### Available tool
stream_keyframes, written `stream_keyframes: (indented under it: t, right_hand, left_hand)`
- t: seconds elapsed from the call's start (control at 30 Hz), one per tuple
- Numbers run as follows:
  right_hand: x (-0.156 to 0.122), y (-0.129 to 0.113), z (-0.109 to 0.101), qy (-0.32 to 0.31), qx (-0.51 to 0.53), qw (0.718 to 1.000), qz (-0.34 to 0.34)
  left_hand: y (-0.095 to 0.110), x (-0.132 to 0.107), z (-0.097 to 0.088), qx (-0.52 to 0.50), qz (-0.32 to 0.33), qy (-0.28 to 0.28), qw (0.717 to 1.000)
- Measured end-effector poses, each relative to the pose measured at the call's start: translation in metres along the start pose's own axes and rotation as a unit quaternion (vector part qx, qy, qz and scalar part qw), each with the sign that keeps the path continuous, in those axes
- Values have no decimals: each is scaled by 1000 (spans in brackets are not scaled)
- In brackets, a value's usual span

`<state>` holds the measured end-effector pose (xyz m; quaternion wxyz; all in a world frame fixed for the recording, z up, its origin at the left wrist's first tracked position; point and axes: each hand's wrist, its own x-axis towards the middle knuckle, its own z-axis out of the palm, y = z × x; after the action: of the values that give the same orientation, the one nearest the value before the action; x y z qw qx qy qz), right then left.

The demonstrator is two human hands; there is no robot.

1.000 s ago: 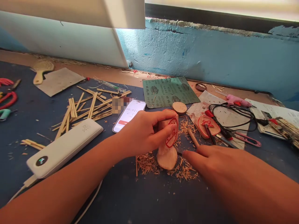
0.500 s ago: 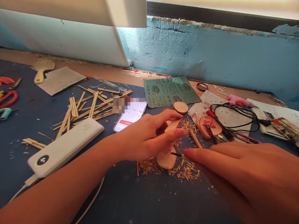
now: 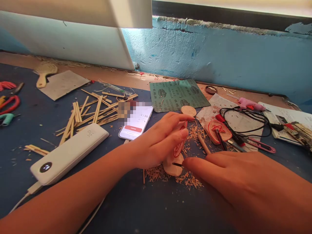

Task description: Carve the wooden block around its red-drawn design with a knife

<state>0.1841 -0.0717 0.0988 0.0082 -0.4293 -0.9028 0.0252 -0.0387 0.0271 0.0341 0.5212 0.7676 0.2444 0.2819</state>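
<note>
My left hand (image 3: 156,143) is closed around a small pale wooden piece (image 3: 173,162) with a red outline drawn on it, holding it down on the dark blue mat (image 3: 126,201). My right hand (image 3: 229,177) pinches a thin dark carving tool (image 3: 177,164) whose tip touches the lower part of the wooden piece. Wood shavings (image 3: 190,178) lie around and below the piece. Most of the tool is hidden inside my fingers.
A white power bank (image 3: 68,152) and a phone (image 3: 136,122) lie left of my hands. Wooden sticks (image 3: 92,112) are scattered behind them. Green sandpaper (image 3: 176,94), a wooden disc (image 3: 188,111), a red-star wooden piece (image 3: 217,130), a black cable (image 3: 246,120), snips (image 3: 259,144) and a pink tool (image 3: 248,104) lie right.
My left hand has tipped the wooden piece flatter and lowered over it. My right hand has slid left, bringing the tool tip onto the piece.
</note>
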Motion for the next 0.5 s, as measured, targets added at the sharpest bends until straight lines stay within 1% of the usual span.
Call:
stream_keyframes:
  t: [0.1,0.17,0.23,0.3,0.43,0.5]
  right_hand:
    - [1,0,1,9,34,999,-14]
    - [2,0,1,8,37,999,-14]
    - [4,-1,1,5,43,999,-13]
    - [6,-3,1,4,53,998,-16]
    - [6,-6,2,-15,57,998,-9]
    - [4,-7,2,-25,62,998,1]
  left_hand:
    - [-4,-1,2,83,93,24,992]
    - [-5,-1,3,99,110,32,988]
    - [-5,-1,4,107,104,34,988]
    - [-6,-2,4,124,84,46,988]
    - [-7,-1,4,137,29,96,985]
    - [-7,0,4,145,24,112,983]
